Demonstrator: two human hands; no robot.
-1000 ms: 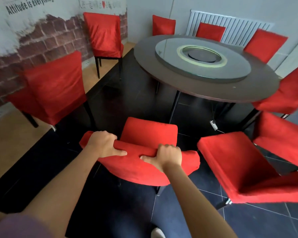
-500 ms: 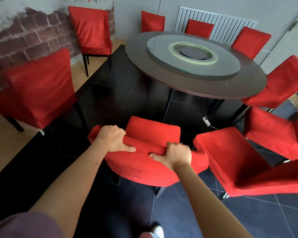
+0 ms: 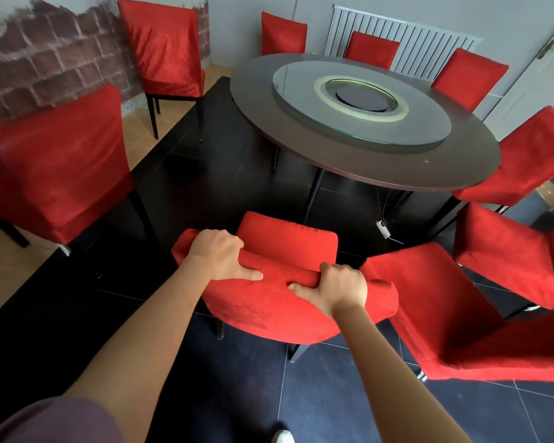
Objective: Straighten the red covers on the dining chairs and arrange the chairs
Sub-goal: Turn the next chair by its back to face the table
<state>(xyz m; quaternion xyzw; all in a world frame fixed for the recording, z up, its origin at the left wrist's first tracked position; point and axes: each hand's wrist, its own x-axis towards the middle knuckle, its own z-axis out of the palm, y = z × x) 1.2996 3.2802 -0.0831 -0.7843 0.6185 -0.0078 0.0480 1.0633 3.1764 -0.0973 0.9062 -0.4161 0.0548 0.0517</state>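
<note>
A dining chair with a red cover stands right in front of me, its seat facing the round dark table. My left hand grips the top of its backrest on the left, fingers curled over the far side and thumb on the near side. My right hand grips the backrest top on the right in the same way. The red cloth bunches into a fold between my hands.
More red-covered chairs ring the table: one close on the right, another behind it, several at the far side. Two stand apart by the brick wall. A glass turntable tops the table. A radiator lines the back wall.
The chair with both my hands on its backrest has moved forward towards the table and a little to the right. My grip has stayed the same.
</note>
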